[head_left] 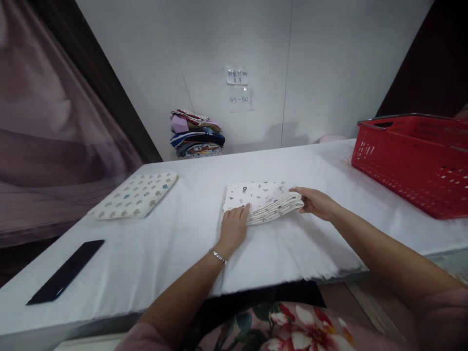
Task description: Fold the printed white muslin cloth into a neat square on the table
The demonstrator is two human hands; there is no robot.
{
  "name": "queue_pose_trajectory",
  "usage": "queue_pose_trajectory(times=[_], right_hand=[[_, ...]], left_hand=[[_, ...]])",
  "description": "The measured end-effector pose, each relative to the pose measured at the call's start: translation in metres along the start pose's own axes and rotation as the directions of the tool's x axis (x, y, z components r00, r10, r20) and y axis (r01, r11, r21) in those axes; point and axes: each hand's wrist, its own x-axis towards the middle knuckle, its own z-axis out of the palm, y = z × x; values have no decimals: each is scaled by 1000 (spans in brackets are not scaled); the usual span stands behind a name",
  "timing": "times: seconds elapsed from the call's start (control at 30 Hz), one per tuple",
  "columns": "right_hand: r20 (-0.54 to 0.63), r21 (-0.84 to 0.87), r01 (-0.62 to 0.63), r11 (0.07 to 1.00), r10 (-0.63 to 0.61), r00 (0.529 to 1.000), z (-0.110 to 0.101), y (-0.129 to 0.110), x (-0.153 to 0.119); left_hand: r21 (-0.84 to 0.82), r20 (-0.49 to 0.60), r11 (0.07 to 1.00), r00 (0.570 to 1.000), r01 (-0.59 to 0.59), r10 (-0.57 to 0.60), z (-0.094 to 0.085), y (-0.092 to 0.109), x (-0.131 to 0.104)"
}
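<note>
A folded white cloth [261,200] with small printed figures lies on the white-covered table [175,263], its many layers showing along the near edge. My left hand [235,225] rests flat on its near left corner, fingers stretched out over the top. At the cloth's right end, my right hand [316,202] pinches the folded edge between thumb and fingers, and that end is raised a little. A second folded cloth [135,196], cream with grey shapes, lies apart to the left.
A red plastic basket [413,165] stands at the table's right. A dark flat rectangular object [68,272] lies at front left. Folded fabrics [197,134] are piled beyond the back edge, by the wall with paper notes [239,99]. Pinkish drapery [47,122] hangs at left.
</note>
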Motion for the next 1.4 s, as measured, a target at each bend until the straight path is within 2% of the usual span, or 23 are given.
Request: queue_pose_trajectory(times=[0.17, 0.23, 0.33, 0.43, 0.57, 0.67, 0.77, 0.87, 0.93, 0.97, 1.07, 1.13, 1.23, 1.3, 1.4], right_hand=[[198, 78, 112, 991, -125, 972, -6, 11, -19], [218, 56, 159, 986, -168, 961, -4, 19, -24], [167, -25, 265, 964, -257, 952, 4, 36, -24], [47, -175, 334, 926, -331, 943, 13, 56, -20], [-93, -308, 410, 859, -456, 885, 17, 66, -15], [-123, -429, 442, 787, -536, 835, 12, 50, -16], [-165, -558, 442, 702, -616, 771, 4, 20, -20], [-243, -475, 504, 721, -659, 712, -5, -15, -22], [-302, -340, 544, 767, -637, 709, -12, -40, -20], [-332, -276, 547, 791, -612, 718, -15, -52, -18], [-363, -169, 502, 848, -527, 768, -23, -85, -4], [-311, -173, 450, 876, -482, 819, -25, -98, 13], [-153, -258, 330, 908, -376, 914, -21, -95, 50], [-104, -350, 214, 912, -264, 959, -11, -81, 81], [-158, -522, 37, 852, -140, 978, 11, -56, 124]], left_hand=[[2, -16, 999, 999, 49, -49, -10, -23, -12], [-1, -27, 999, 998, 54, -54, -11, -29, -14], [-30, -44, 998, 997, 60, -62, -12, -34, -14], [-60, -68, 995, 994, 79, -83, -15, -38, -10], [-73, -106, 990, 986, 121, -129, -25, -44, -1], [-86, -130, 989, 982, 124, -135, -38, -48, 8], [-111, -170, 990, 980, 85, -103, -58, -47, 18], [-202, -208, 977, 972, 69, -111, -87, -38, 29], [-326, -179, 942, 973, 80, -145, -110, -29, 35], [-405, -131, 909, 978, 96, -162, -120, -25, 37], [-637, 98, 742, 976, 210, -192, -140, -16, 42], [-748, 243, 591, 953, 302, -180, -137, -17, 45], [-818, 434, 355, 891, 452, -136, -109, -30, 47], [-773, 565, 246, 811, 585, -151, -80, -45, 47], [-640, 696, 171, 660, 749, -284, -39, -70, 46]])
